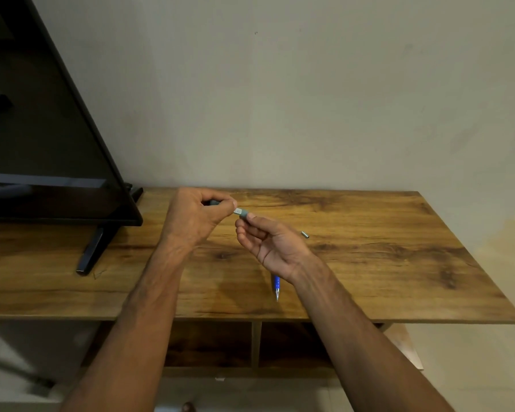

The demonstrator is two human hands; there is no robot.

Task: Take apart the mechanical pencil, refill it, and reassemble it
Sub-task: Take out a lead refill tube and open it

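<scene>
Above the wooden table (369,263), my left hand (195,217) and my right hand (272,242) hold a small grey lead case (241,212) between them. The left fingers pinch its left part and the right fingertips pinch its right end. A blue mechanical pencil (276,285) lies on the table under my right wrist, metal tip pointing toward the front edge; most of its body is hidden by the wrist. A small dark metal cap (305,234) lies on the table just right of my right hand.
A black flat screen (42,129) stands at the left on a dark foot (94,249) that reaches onto the table. A plain wall runs behind the table. Open shelf compartments (256,343) sit below the front edge.
</scene>
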